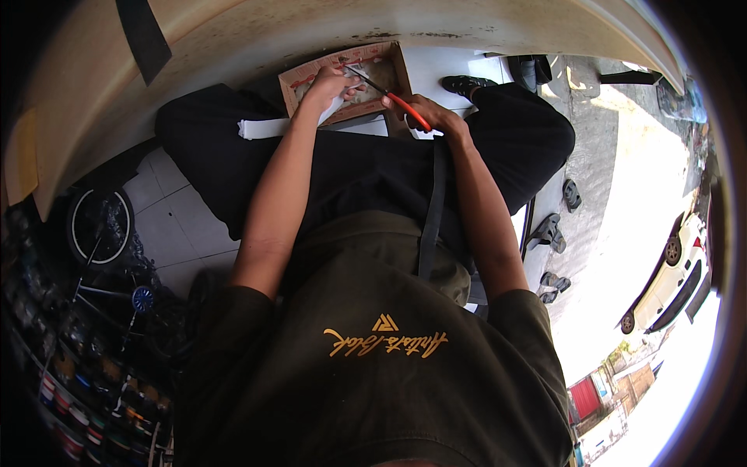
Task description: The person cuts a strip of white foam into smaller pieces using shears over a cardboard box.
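A big cream panel (233,47) curves across the far side. Just below it a shallow cardboard tray (398,66) rests on the person's lap. The left hand (331,84) presses white putty down in the tray, fingers curled on it. The right hand (432,117) clenches a red-handled tool (389,95), its long axis pointing far-left toward the left hand. A white cloth (264,128) lies left.

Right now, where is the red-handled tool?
In the head view, the red-handled tool is top centre, gripped by the right hand, with its tip reaching into the shallow cardboard tray beside the left hand.
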A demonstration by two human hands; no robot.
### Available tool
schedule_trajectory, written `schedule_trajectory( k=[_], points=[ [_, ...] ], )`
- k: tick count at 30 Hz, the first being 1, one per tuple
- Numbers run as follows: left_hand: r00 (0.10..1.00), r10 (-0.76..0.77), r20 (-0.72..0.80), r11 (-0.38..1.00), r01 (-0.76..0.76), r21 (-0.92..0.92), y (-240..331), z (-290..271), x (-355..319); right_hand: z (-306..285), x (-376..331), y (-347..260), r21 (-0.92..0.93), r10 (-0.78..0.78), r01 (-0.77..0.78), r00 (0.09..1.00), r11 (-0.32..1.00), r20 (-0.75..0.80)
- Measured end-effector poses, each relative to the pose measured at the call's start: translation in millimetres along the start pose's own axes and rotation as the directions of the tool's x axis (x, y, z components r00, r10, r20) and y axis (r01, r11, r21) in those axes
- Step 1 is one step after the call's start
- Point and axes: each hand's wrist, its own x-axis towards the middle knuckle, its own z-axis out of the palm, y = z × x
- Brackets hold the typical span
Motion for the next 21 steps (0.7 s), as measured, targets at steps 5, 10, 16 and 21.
schedule_trajectory(
  k=[5, 10, 16, 21],
  points=[
    [0.999, -0.011, 0.035, 1.000, 0.011, 0.014, -3.4, -3.3, 4.2, -1.1, 0.1, 2.8, 0.011, -0.028, 0.029, 0.999, 1.000, -0.026],
    [0.999, -0.040, 0.036, 0.999, 0.039, 0.036, -5.3, -4.2, 7.2, -1.6, 6.4, 11.6, 0.023, -0.043, 0.043, 0.999, 0.999, -0.021],
    [0.996, -0.067, 0.055, 0.998, 0.066, 0.019, -6.8, -6.0, 11.3, 0.2, 11.2, 14.7, -0.029, -0.063, 0.062, 0.997, 0.998, -0.045],
    [0.997, -0.062, 0.050, 0.998, 0.060, 0.027, -7.1, -7.7, 13.1, -1.2, 8.6, 15.5, -0.117, -0.218, 0.209, 0.974, 0.971, -0.066]
  ],
)
